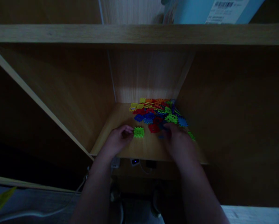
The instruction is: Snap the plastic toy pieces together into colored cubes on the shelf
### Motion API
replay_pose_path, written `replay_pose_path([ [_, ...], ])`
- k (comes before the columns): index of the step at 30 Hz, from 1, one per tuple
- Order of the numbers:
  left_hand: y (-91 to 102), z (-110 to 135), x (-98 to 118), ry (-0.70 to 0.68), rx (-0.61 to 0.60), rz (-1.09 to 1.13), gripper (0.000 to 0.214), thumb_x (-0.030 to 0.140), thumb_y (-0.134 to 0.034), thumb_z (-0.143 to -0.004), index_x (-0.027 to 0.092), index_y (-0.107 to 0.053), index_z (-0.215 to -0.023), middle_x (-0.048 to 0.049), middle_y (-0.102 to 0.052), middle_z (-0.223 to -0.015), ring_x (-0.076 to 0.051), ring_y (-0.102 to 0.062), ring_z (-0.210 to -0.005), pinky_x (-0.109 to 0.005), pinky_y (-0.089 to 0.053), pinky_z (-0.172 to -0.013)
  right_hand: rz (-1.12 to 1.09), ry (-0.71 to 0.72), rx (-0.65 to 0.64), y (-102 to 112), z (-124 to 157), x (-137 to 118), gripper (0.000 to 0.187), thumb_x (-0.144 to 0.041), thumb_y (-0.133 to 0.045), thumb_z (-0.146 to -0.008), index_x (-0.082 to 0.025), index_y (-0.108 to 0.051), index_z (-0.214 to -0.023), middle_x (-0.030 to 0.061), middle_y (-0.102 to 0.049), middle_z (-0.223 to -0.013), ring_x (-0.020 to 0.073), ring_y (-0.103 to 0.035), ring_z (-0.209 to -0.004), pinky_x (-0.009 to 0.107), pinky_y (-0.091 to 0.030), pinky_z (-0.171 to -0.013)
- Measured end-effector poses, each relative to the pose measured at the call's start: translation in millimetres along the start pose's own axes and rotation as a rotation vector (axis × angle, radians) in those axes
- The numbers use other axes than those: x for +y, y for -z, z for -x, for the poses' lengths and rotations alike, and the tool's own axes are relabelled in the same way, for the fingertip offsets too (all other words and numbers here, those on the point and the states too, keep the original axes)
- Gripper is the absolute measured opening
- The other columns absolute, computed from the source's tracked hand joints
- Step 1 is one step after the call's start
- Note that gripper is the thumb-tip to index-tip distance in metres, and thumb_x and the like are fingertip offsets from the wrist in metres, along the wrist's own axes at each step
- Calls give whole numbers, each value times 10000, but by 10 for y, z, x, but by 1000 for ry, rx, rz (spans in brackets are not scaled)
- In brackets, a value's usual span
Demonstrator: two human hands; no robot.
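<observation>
My left hand has its thumb and fingers pinched on the left edge of a bright green square interlocking plastic piece, near the middle of the wooden shelf. At the front right of a heap of coloured interlocking pieces, my right hand is curled, its fingertips down among the pieces. A red piece lies just left of these fingers, with dark blue ones close by. Shadow and the hand itself hide what, if anything, the right fingers hold.
The wooden shelf board is walled in by side panels and a back panel. Above runs another shelf's edge, with a blue box on it. Beneath the board are a device with a small light and cables. A green piece lies by the right panel.
</observation>
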State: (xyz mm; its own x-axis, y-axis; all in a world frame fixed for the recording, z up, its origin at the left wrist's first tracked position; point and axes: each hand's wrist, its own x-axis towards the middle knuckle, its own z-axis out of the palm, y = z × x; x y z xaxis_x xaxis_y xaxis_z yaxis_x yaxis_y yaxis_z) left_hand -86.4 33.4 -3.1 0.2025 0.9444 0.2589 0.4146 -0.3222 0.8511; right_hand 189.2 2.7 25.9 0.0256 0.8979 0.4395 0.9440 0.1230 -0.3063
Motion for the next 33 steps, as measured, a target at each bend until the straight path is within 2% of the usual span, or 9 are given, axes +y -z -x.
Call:
replay_pose_path([
  [3, 2, -2, 16, -3, 6, -9, 198, 338, -689, -920, 230, -739, -1079, -51, -796, -1046, -226, -743, -964, -372, -571, -896, 222, -172, -30, 152, -7, 283, 311, -182, -517, -1024, -147, -693, -1278, 179, -792, -1105, 328, -759, -987, 401, -549, -816],
  [6, 7, -6, 29, -3, 11, -38, 187, 339, -686, -919, 237, -744, -1064, -43, -802, -1041, -228, -749, -960, -367, -573, -889, 361, -247, -215, 251, 19, 509, 300, -144, -490, -1004, -125, -749, -1154, 193, -799, -1005, 321, -781, -893, 389, -541, -752],
  [9, 10, -10, 30, 6, 19, -61, 197, 358, -686, -920, 234, -748, -1059, -40, -805, -1035, -228, -749, -955, -360, -571, -881, 415, -264, -369, 304, 41, 606, 331, -173, -458, -1025, -134, -783, -1073, 196, -804, -991, 325, -793, -904, 392, -550, -750],
  [12, 13, -10, 26, 10, 18, -67, 213, 381, -685, -925, 232, -750, -1064, -39, -805, -1035, -228, -748, -960, -357, -570, -883, 441, -230, -440, 331, 50, 607, 331, -202, -473, -1032, -157, -797, -1080, 182, -810, -1062, 321, -796, -976, 386, -559, -793],
  [15, 18, -9, 36, 3, 14, -72, 206, 384, -684, -933, 234, -751, -1057, -37, -807, -1033, -228, -749, -955, -356, -575, -883, 413, -187, -432, 325, 64, 596, 310, -236, -533, -1022, -179, -793, -1181, 174, -815, -1085, 317, -795, -986, 376, -555, -794],
  [19, 23, -8, 61, 3, 16, -83, 196, 387, -689, -939, 239, -755, -1049, -33, -810, -1024, -228, -755, -941, -351, -584, -871, 358, -153, -355, 257, 87, 641, 347, -304, -591, -1013, -193, -774, -1286, 188, -820, -1064, 331, -794, -904, 397, -541, -742],
  [23, 23, -4, 69, -1, 23, -91, 181, 381, -697, -942, 244, -759, -1043, -28, -812, -1025, -227, -758, -946, -350, -587, -883, 297, -101, -307, 201, 74, 686, 269, -264, -639, -971, -238, -810, -1177, 134, -828, -983, 282, -777, -839, 364, -518, -720],
  [27, 21, 0, 63, 1, 17, -86, 177, 372, -684, -954, 239, -757, -1045, -27, -809, -1025, -222, -756, -949, -339, -581, -875, 244, -126, -338, 205, 32, 654, 244, -200, -609, -973, -276, -832, -1037, 88, -828, -976, 249, -765, -832, 344, -489, -710],
  [33, 23, -9, 63, 5, 13, -86, 190, 381, -674, -957, 234, -756, -1044, -35, -809, -1041, -227, -746, -966, -355, -571, -906, 226, -76, -334, 156, 12, 641, 290, -158, -517, -1028, -211, -800, -995, 115, -791, -986, 241, -745, -898, 335, -499, -780],
])
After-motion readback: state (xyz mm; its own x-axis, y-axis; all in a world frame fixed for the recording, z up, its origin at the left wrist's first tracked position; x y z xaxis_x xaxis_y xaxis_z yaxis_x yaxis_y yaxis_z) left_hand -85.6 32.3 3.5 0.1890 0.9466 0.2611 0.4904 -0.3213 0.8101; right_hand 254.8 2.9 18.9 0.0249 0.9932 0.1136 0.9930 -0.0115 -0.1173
